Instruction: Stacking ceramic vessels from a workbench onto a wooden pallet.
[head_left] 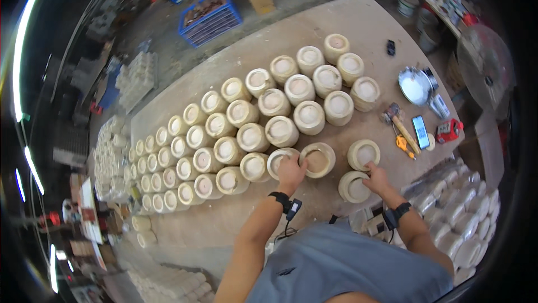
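Observation:
My left hand [292, 173] is closed at a round cream pot [278, 160] at the right end of the nearest row, with the thumb by the neighbouring pot [318, 161], whose hollow looks browner. My right hand [379, 180] grips the edge of another cream pot [352, 187] near the table's front edge. Just beyond it stands one more pot [363, 153], close to my right fingertips. Several rows of similar pots [239, 112] with round, sunken tops run off to the left. My left fingertips are partly hidden by the hand.
On the right of the table [358, 17] lie a hammer [404, 128], a phone [420, 131], orange-handled scissors [404, 146], a red container [449, 131] and a metal bowl [415, 85]. Wrapped pale pieces [462, 219] are stacked at lower right. Beyond the table stands a blue crate [210, 20].

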